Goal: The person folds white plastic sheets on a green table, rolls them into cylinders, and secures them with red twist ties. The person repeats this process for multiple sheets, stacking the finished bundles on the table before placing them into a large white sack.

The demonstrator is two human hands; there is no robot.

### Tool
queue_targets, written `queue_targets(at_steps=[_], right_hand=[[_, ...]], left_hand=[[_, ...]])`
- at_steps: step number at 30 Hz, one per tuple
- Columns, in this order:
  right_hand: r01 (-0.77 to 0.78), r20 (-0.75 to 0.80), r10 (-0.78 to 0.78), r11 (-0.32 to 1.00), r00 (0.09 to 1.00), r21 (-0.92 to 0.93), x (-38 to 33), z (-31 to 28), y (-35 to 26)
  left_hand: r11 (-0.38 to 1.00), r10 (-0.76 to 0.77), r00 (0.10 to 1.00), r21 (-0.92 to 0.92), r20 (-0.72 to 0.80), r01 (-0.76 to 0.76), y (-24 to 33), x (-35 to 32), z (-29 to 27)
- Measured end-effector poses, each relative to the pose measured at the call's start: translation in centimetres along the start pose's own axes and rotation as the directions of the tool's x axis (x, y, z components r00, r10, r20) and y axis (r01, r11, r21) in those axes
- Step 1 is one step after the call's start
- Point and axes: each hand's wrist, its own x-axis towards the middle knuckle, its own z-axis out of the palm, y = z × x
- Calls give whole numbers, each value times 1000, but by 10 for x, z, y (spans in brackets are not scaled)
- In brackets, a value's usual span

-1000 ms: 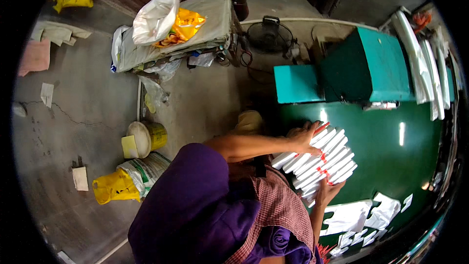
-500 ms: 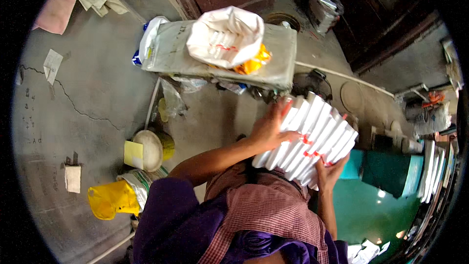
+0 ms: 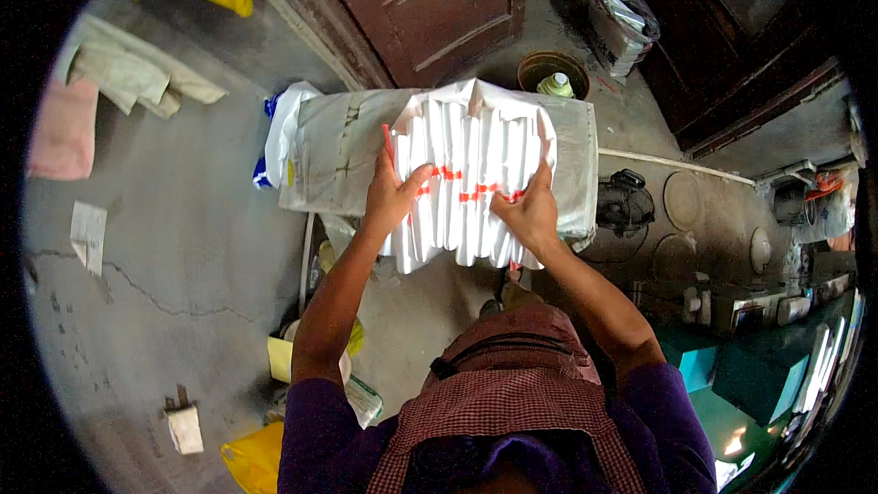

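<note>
Between my two hands is a row of slim white packets (image 3: 465, 160) with red bands around their middles, standing side by side. My left hand (image 3: 390, 199) grips the left end of the row, with its thumb across the front. At the opposite end my right hand (image 3: 532, 218) presses in, its thumb near a red band. Behind and around the packets shows the rim of a white sack (image 3: 476, 90) on a plastic-covered block (image 3: 334, 142). The packets hide the sack's inside, and their lower ends hang over the block's near edge.
A round brown container (image 3: 530, 69) with a pale-capped bottle stands behind the block, and a bag of white items (image 3: 625, 23) farther back. To the right are a black fan (image 3: 626, 201) and a green table (image 3: 722, 412). A yellow bag (image 3: 251, 457) lies at lower left.
Both hands have carried the packets from the right, beside the green table, over to the sack on the block. The packets have turned from slanted to nearly upright. The view has shifted.
</note>
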Motion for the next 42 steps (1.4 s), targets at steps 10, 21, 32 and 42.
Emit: queue_targets(at_steps=[10, 21, 32, 42], right_hand=[[-163, -95, 133, 843, 987, -513, 88, 101, 101], [-210, -125, 169, 773, 978, -598, 85, 96, 91], [-613, 96, 627, 699, 773, 368, 32, 26, 61], [-406, 328, 494, 862, 805, -302, 206, 55, 163]], left_hand=[[686, -180, 978, 699, -106, 202, -110, 113, 83], [783, 446, 826, 297, 346, -547, -103, 127, 74], [616, 693, 308, -314, 652, -722, -71, 146, 182], [530, 639, 242, -190, 730, -827, -80, 142, 180]])
